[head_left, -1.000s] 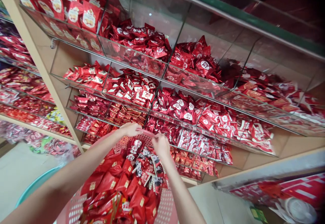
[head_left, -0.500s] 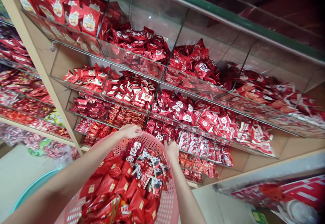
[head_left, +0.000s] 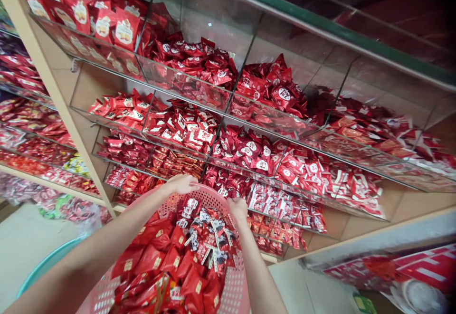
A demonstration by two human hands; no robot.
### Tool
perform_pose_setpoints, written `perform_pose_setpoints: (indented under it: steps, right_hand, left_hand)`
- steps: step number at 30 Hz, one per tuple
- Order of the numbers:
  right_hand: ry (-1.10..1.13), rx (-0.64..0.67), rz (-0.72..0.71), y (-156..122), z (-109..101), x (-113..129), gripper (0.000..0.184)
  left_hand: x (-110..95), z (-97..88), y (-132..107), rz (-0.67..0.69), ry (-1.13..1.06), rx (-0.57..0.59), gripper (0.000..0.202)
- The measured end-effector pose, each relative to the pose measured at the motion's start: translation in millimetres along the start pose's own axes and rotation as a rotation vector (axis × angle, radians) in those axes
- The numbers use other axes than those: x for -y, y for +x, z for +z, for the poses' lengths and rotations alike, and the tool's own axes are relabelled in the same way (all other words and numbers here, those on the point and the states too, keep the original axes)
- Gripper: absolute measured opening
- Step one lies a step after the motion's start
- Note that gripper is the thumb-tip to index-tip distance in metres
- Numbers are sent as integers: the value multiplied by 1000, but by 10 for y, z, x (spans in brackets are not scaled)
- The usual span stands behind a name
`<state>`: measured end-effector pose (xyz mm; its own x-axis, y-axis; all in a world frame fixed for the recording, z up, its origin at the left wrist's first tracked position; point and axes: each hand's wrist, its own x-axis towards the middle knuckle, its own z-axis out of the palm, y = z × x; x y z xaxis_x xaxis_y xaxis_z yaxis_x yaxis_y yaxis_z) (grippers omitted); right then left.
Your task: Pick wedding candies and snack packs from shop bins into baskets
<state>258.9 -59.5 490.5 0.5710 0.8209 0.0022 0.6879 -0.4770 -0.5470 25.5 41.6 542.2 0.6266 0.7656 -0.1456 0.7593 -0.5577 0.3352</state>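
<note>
Left hand point(head_left: 183, 183) and right hand point(head_left: 238, 207) clasp the far rim of the round pink plastic basket point(head_left: 233, 280); tilting might spill its red foil packets point(head_left: 167, 257).

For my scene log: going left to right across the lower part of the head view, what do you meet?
Teal tub → left hand → right hand, both hands on the rim of the pink basket → red-and-white box.
</note>
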Motion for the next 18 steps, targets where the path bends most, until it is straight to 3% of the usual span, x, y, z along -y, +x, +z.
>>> perform_pose_setpoints:
  steps: [7,12,18]
  right_hand:
    - [29,-109,-102,-9,-1,87,25]
    - [59,-209,-267,-54,-93,181,24]
    - [118,-238,-459,-63,-247,217,32]
  left_hand:
    - [18,14,8,-6,-8,2,41]
    - [27,21,19,-10,-6,3,41]
    - [28,17,21,0,-6,6,43]
